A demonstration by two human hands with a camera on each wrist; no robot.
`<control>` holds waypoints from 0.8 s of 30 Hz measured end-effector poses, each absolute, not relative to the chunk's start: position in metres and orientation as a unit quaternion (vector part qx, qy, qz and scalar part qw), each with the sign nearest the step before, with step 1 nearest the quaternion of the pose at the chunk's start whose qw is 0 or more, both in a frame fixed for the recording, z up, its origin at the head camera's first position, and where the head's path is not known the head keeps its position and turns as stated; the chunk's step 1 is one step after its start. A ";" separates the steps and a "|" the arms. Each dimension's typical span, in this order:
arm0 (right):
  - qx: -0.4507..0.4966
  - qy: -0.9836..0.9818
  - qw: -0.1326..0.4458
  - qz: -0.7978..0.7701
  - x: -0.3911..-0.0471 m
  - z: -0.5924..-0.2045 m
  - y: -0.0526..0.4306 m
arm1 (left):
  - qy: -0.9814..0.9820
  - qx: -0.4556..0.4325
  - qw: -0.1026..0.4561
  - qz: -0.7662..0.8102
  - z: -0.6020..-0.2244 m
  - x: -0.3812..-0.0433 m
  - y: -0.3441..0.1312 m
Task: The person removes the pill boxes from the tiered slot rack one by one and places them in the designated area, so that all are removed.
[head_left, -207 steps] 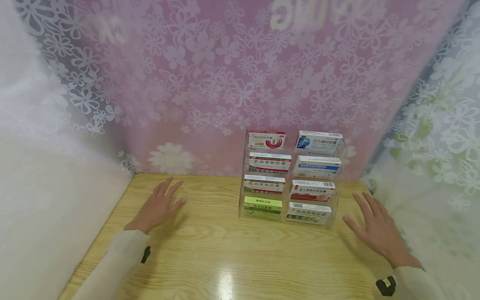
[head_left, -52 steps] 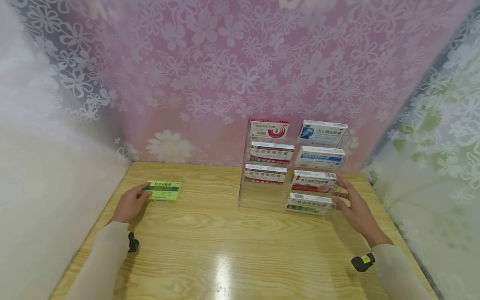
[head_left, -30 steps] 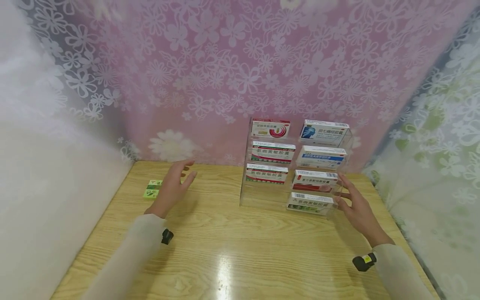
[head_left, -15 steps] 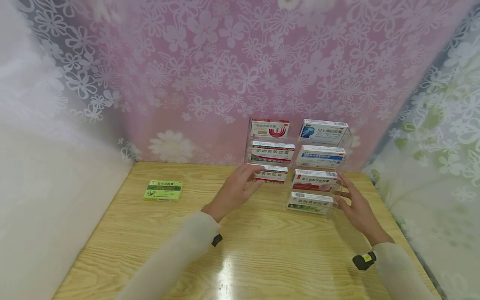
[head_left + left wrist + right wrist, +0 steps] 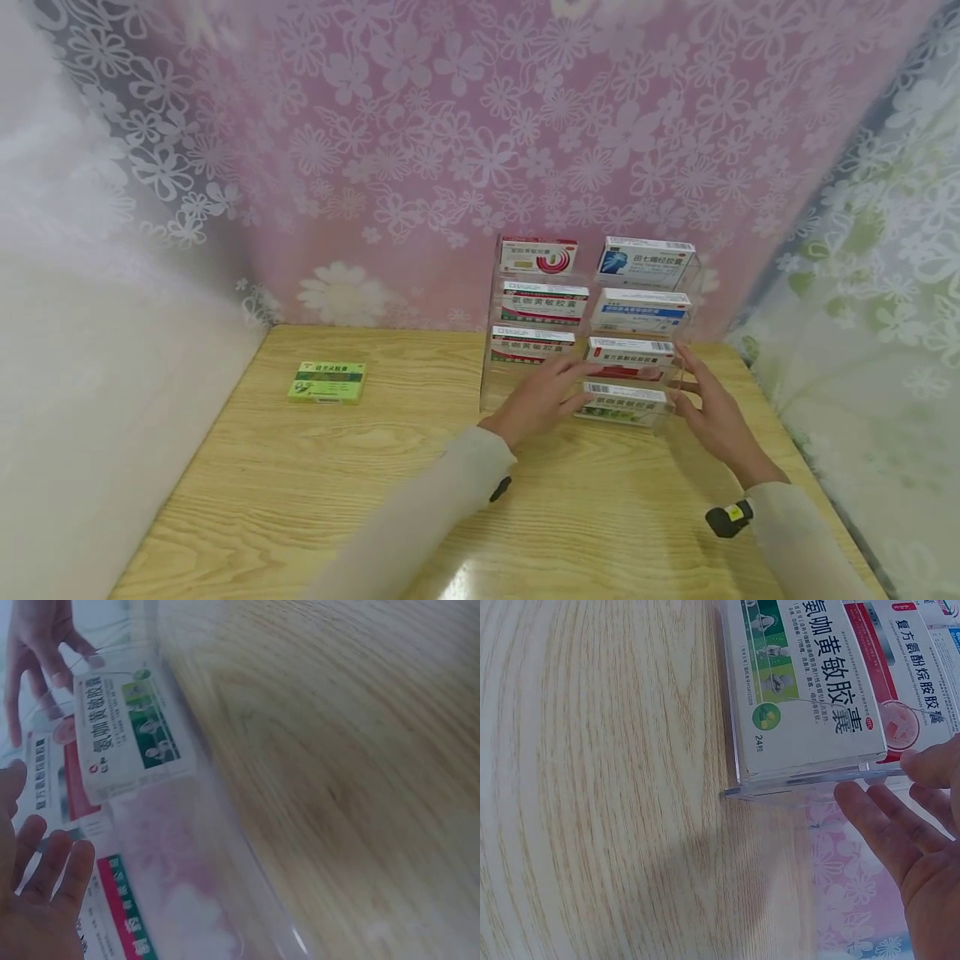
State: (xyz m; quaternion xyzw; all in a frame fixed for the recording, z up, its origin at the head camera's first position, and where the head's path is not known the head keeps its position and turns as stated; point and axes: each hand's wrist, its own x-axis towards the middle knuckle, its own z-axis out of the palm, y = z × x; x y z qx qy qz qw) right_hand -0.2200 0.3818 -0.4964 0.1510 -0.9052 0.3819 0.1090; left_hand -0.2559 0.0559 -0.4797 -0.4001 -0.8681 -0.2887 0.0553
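A clear acrylic display rack (image 5: 487, 392) holds medicine boxes in two columns. My left hand (image 5: 536, 400) is in front of its lower part, fingers spread, fingertips right at the white-and-green medicine box (image 5: 630, 406) in the bottom right slot. In the left wrist view the fingers (image 5: 71, 874) are apart with nothing between them. My right hand (image 5: 712, 417) grips the rack's right side edge, the thumb in front and the fingers (image 5: 889, 817) behind, as the right wrist view shows. Above the white-and-green box sits a white-and-red medicine box (image 5: 628, 360). The bottom left slot is bare.
A green medicine box (image 5: 327, 383) lies flat on the wooden table (image 5: 262, 467), left of the rack. Behind the table hangs a pink flowered cloth (image 5: 420, 208). Pale curtains stand along both sides.
The green box went from the bottom left slot to the table at left. My left hand let go of it and moved right to the rack; my right hand came onto the rack's side.
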 end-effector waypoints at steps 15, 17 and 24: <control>0.155 -0.910 0.098 0.372 -0.220 -0.496 0.384 | -0.897 -0.393 0.143 -0.142 -0.510 -0.259 0.095; 0.154 -0.911 0.097 0.371 -0.220 -0.496 0.385 | -0.900 -0.383 0.151 -0.140 -0.513 -0.261 0.096; 0.152 -0.910 0.097 0.372 -0.220 -0.498 0.384 | -0.896 -0.385 0.158 -0.158 -0.517 -0.263 0.092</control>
